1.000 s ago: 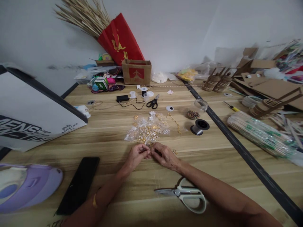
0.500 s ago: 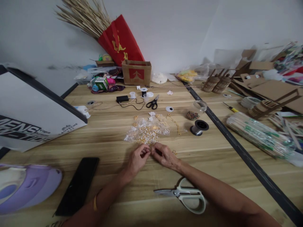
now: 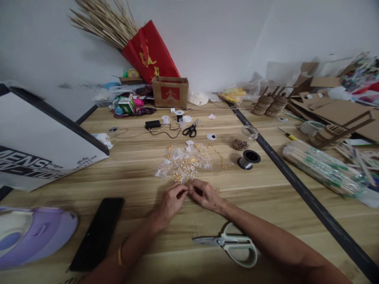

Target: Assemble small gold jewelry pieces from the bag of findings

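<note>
My left hand [image 3: 174, 200] and my right hand [image 3: 206, 194] meet fingertip to fingertip over the wooden table [image 3: 142, 244]. Both are closed in a pinch, and whatever lies between the fingers is too small to make out. Just beyond them is a pile of small gold and silver pieces [image 3: 184, 169] with clear plastic bags [image 3: 166, 167] around it. A gold chain [image 3: 219, 156] lies right of the pile. Some small gold rings [image 3: 218, 191] sit beside my right hand. White-handled scissors [image 3: 233, 242] rest below my right forearm.
A black phone [image 3: 97, 234] and a purple visor [image 3: 44, 234] lie at the left, below a large white box [image 3: 44, 138]. Beyond the pile are black scissors [image 3: 191, 129], a wire spool [image 3: 249, 159] and a jar of beads [image 3: 244, 140]. Wrapped sticks [image 3: 324, 167] lie at the right.
The fingers of my left hand have drawn closer together and turned slightly at the fingertips. My right hand has barely moved.
</note>
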Demonstrator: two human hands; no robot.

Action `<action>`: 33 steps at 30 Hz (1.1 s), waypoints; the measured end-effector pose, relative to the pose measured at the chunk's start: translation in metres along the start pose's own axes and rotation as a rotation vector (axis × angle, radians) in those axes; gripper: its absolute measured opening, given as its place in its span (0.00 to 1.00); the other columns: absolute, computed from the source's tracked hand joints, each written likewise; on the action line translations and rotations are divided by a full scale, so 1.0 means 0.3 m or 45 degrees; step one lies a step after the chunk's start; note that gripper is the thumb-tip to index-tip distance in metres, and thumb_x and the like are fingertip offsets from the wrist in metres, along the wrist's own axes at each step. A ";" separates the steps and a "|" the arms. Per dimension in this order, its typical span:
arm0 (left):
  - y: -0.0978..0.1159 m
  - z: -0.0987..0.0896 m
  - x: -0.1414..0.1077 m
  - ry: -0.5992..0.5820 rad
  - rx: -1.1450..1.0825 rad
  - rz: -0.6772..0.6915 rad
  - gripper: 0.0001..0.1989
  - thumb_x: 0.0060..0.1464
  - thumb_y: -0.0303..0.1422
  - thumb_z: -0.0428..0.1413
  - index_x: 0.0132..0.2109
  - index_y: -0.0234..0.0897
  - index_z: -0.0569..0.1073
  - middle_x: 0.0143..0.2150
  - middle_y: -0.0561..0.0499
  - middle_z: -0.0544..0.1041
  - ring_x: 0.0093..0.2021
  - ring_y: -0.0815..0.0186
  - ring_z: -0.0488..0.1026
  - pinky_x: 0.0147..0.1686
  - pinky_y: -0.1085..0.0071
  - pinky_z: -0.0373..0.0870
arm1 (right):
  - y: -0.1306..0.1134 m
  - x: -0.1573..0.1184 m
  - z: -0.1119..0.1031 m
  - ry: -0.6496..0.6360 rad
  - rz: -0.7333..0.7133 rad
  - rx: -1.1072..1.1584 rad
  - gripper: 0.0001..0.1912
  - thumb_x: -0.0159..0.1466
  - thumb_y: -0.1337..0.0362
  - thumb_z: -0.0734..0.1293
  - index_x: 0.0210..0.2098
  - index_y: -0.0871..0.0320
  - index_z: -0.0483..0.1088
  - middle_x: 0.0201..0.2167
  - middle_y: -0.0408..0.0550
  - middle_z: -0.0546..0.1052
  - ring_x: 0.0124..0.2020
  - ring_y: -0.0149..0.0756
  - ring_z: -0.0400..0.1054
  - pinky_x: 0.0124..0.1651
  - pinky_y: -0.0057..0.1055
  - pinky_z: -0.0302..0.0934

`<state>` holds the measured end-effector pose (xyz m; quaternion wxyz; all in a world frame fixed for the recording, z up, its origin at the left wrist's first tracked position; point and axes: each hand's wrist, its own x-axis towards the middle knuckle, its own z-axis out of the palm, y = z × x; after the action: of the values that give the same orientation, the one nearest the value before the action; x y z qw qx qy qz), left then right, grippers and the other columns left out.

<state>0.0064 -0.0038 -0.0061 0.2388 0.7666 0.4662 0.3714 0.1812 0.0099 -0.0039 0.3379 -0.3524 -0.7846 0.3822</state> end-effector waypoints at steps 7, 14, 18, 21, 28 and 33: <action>-0.001 -0.004 0.011 -0.071 -0.095 -0.194 0.05 0.49 0.23 0.54 0.30 0.34 0.74 0.29 0.50 0.75 0.30 0.68 0.71 0.32 0.74 0.68 | 0.001 0.000 0.001 0.031 -0.014 0.001 0.04 0.61 0.70 0.61 0.30 0.60 0.65 0.25 0.41 0.66 0.25 0.27 0.58 0.28 0.23 0.51; -0.002 -0.016 0.027 -0.102 -0.252 -0.316 0.04 0.48 0.26 0.55 0.28 0.34 0.75 0.28 0.50 0.75 0.30 0.67 0.71 0.32 0.73 0.66 | -0.003 0.003 0.002 0.061 0.033 0.039 0.05 0.62 0.69 0.60 0.29 0.60 0.65 0.24 0.42 0.67 0.25 0.27 0.58 0.27 0.23 0.51; -0.013 -0.024 0.035 -0.174 -0.396 -0.353 0.05 0.49 0.30 0.55 0.29 0.33 0.75 0.29 0.49 0.76 0.32 0.66 0.71 0.34 0.72 0.67 | -0.004 0.004 0.002 0.071 0.069 0.083 0.06 0.62 0.68 0.60 0.28 0.60 0.64 0.23 0.41 0.66 0.24 0.27 0.58 0.27 0.23 0.51; -0.018 -0.033 0.042 -0.212 -0.432 -0.345 0.06 0.49 0.31 0.55 0.29 0.34 0.75 0.29 0.49 0.76 0.32 0.65 0.71 0.35 0.72 0.66 | 0.000 0.005 0.004 0.070 0.094 0.096 0.06 0.62 0.67 0.60 0.29 0.60 0.65 0.24 0.41 0.66 0.24 0.27 0.58 0.27 0.23 0.51; -0.029 -0.038 0.044 -0.254 -0.479 -0.348 0.07 0.49 0.32 0.55 0.30 0.33 0.76 0.30 0.48 0.76 0.33 0.65 0.71 0.36 0.71 0.66 | 0.005 0.005 0.004 0.073 0.105 0.092 0.07 0.62 0.67 0.61 0.29 0.61 0.66 0.24 0.42 0.68 0.26 0.28 0.59 0.28 0.23 0.51; -0.033 -0.033 0.041 -0.265 -0.502 -0.371 0.07 0.49 0.32 0.56 0.30 0.33 0.76 0.30 0.48 0.76 0.32 0.66 0.71 0.35 0.72 0.66 | 0.002 0.004 0.001 0.071 0.118 0.089 0.06 0.62 0.66 0.61 0.29 0.61 0.66 0.24 0.42 0.68 0.25 0.28 0.59 0.27 0.24 0.51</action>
<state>-0.0032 0.0117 -0.0030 0.4811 0.6641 0.4633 0.3360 0.1807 0.0110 -0.0042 0.3538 -0.3867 -0.7438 0.4147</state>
